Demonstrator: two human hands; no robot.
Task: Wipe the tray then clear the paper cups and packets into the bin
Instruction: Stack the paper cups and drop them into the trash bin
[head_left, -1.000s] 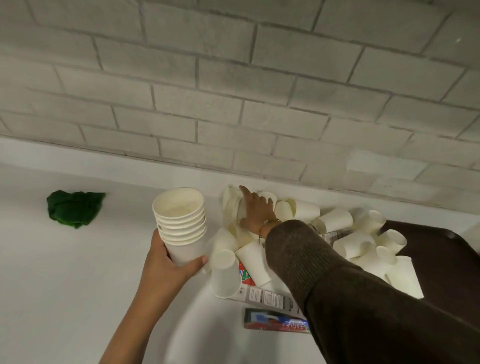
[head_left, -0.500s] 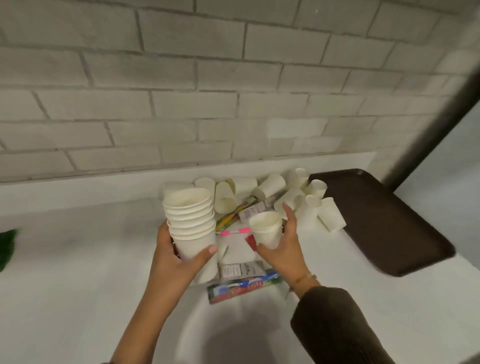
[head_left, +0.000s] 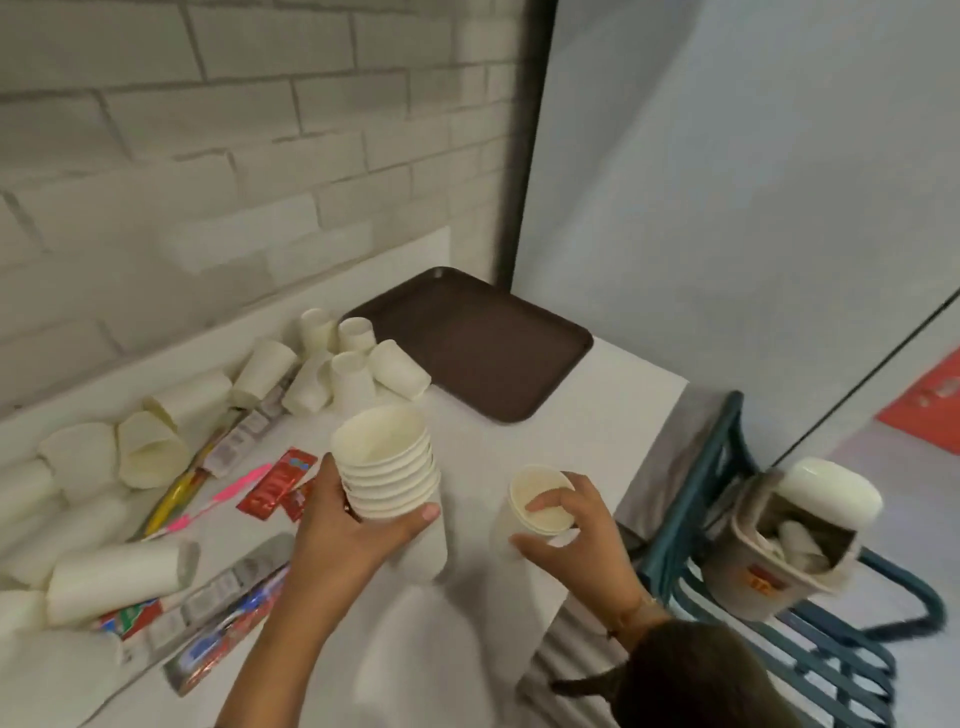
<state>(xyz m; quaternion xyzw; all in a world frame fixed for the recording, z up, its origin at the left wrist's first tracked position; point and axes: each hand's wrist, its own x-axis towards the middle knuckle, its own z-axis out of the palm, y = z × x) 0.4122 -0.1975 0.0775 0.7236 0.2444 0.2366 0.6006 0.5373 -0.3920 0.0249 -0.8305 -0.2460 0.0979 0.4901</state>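
Observation:
My left hand (head_left: 337, 540) grips a stack of nested white paper cups (head_left: 387, 467) above the white table. My right hand (head_left: 576, 540) holds a single paper cup (head_left: 535, 506), with fingers over its rim, near the table's right edge. Several loose cups (head_left: 337, 364) lie on their sides against the brick wall, and more cups (head_left: 114, 577) lie at the left. Red packets (head_left: 275, 486) and wrapped toothbrush packs (head_left: 228, 623) are scattered between them. The brown tray (head_left: 483, 343) sits bare at the table's far right corner. A small bin (head_left: 795, 545) with its lid up stands on a chair to the right, cups inside.
The blue slatted chair (head_left: 727, 571) stands right beside the table's right edge. A grey brick wall (head_left: 208, 156) runs behind the table and a pale partition (head_left: 727, 182) closes the right side. A pink and a yellow toothbrush (head_left: 208, 493) lie among the packets.
The view has swung right, bringing the chair and bin into sight. My right hand has carried the single cup away from the pile toward the table's right edge. My left hand still holds the stack.

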